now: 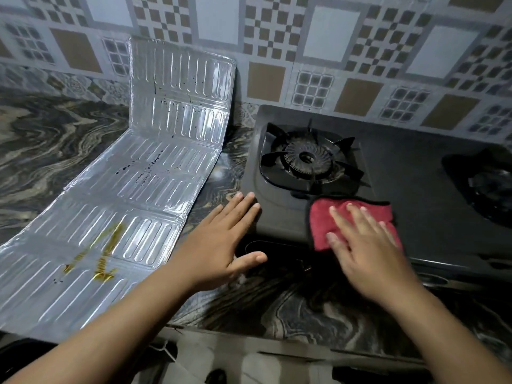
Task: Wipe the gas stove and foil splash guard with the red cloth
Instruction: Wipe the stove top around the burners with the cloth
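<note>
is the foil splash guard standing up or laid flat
Mostly laid flat. The foil splash guard lies unfolded across the counter left of the gas stove; only its far panel leans up against the tiled wall.

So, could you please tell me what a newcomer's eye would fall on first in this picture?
Probably the red cloth, pressed flat under the right hand on the front of the black gas stove. Next comes the shiny foil splash guard, lying on the counter to the left with its far end propped up against the tiled wall, a yellow-brown smear on its near end. The left hand rests open at the stove's left front corner.
</note>
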